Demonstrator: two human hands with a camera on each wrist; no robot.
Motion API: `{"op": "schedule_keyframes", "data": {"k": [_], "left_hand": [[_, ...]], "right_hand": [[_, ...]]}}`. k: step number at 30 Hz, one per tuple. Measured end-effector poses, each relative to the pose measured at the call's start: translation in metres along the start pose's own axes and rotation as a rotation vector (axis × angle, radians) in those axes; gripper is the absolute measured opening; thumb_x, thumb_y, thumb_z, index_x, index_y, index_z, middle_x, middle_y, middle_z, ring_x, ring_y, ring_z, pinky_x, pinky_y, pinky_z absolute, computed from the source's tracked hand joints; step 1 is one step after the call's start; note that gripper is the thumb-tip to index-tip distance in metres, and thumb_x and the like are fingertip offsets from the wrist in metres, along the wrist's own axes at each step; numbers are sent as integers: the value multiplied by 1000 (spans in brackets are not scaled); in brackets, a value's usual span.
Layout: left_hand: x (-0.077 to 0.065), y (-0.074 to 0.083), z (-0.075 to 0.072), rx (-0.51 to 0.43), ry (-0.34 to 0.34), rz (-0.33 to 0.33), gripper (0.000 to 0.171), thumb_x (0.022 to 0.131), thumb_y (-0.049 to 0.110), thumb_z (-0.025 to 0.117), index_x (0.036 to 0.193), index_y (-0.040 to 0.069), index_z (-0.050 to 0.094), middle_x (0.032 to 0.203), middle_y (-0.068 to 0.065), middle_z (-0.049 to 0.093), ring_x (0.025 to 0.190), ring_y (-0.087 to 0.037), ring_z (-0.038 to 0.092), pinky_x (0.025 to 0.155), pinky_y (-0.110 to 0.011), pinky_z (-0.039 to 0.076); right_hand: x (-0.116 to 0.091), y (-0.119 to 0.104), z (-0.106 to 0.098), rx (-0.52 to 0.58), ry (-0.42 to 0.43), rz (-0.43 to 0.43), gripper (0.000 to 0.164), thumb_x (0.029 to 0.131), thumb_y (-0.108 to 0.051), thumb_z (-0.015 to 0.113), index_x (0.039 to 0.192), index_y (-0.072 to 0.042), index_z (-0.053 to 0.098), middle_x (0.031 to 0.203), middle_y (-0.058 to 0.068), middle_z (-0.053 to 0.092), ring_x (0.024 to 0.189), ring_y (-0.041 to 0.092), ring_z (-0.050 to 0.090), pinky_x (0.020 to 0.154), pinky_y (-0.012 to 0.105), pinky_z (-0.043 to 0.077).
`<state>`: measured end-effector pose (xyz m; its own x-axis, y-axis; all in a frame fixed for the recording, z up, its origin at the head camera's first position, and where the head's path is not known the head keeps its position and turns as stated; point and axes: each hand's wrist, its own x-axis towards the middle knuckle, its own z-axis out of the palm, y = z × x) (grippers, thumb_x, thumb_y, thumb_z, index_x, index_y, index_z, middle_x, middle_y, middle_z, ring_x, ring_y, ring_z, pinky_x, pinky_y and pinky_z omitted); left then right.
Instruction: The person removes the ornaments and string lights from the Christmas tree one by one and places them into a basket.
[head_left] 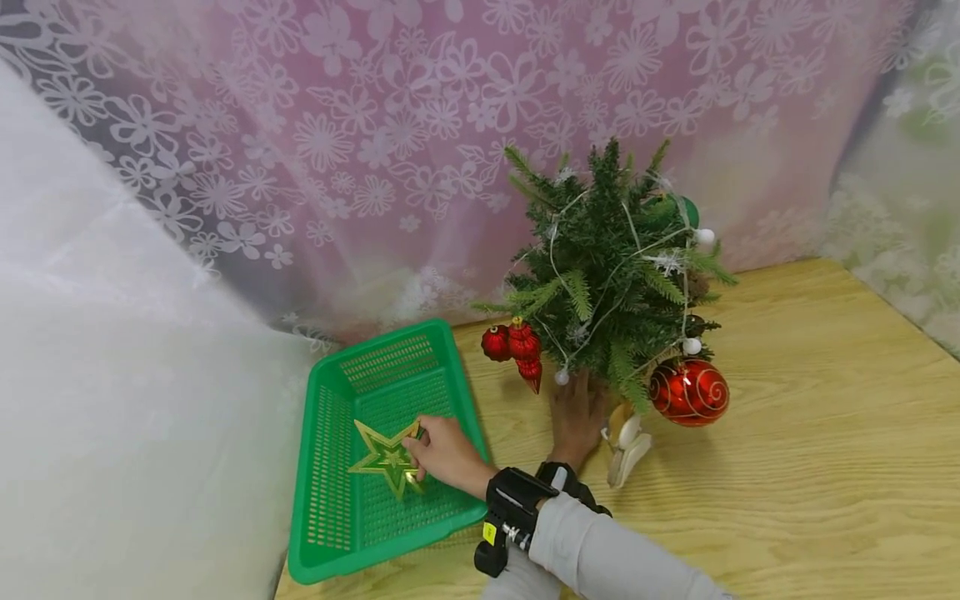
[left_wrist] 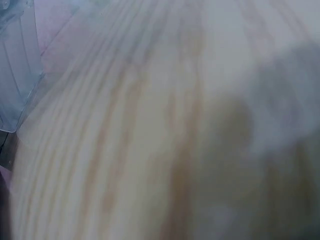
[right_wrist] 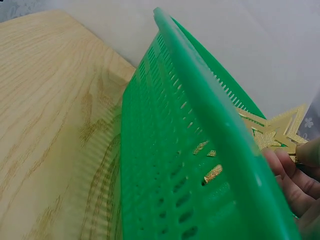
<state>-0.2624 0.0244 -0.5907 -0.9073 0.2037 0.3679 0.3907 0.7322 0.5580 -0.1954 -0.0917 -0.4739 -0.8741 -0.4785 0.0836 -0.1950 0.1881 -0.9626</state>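
Observation:
In the head view my right hand [head_left: 446, 450] reaches over the right rim of a green plastic basket [head_left: 375, 546] and pinches a gold star tree topper [head_left: 372, 457] by one point. The right wrist view shows the gold star [right_wrist: 287, 125] beyond the basket's rim, with fingers [right_wrist: 295, 190] at its edge. My left hand [head_left: 576, 429], its forearm crossed under the right one, lies at the foot of a small artificial Christmas tree [head_left: 600, 275]. Branches hide its fingertips, and whether they grip the tree I cannot tell.
A string of white bulbs [head_left: 705, 237] winds around the tree. Red ornaments [head_left: 523, 342] hang at its left, a large red bauble [head_left: 688, 392] at its right. Beside the left wrist hangs a pale ornament [head_left: 628, 450]. Behind the wooden table [head_left: 810, 433] stands a flowered curtain [head_left: 420, 125].

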Motion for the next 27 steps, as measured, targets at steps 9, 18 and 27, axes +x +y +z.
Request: {"op": "schedule_keyframes", "data": {"k": [9, 18, 27], "left_hand": [[-1, -2, 3, 39, 8, 6, 40, 103, 25, 41, 139, 9, 47, 130, -10, 57, 117, -27, 55, 95, -48, 39], [-1, -1, 2, 43, -34, -12, 42, 104, 27, 39, 141, 9, 45, 133, -12, 55, 120, -28, 53, 98, -48, 39], [-1, -1, 2, 59, -40, -27, 40, 104, 26, 38, 141, 10, 46, 131, -10, 56, 119, -27, 54, 95, -47, 38]], "right_hand": [[-1, 3, 6, 42, -10, 43, 14, 100, -13, 55, 92, -2, 60, 66, 15, 62, 63, 38, 63, 46, 20, 33], [-1, 7, 8, 50, -19, 89, 20, 101, -14, 52, 95, 2, 62, 67, 16, 63, 58, 30, 63, 48, 23, 39], [-2, 12, 6, 52, -28, 229, 19, 101, -18, 51, 98, -2, 60, 70, 12, 63, 58, 24, 60, 49, 27, 35]]}}
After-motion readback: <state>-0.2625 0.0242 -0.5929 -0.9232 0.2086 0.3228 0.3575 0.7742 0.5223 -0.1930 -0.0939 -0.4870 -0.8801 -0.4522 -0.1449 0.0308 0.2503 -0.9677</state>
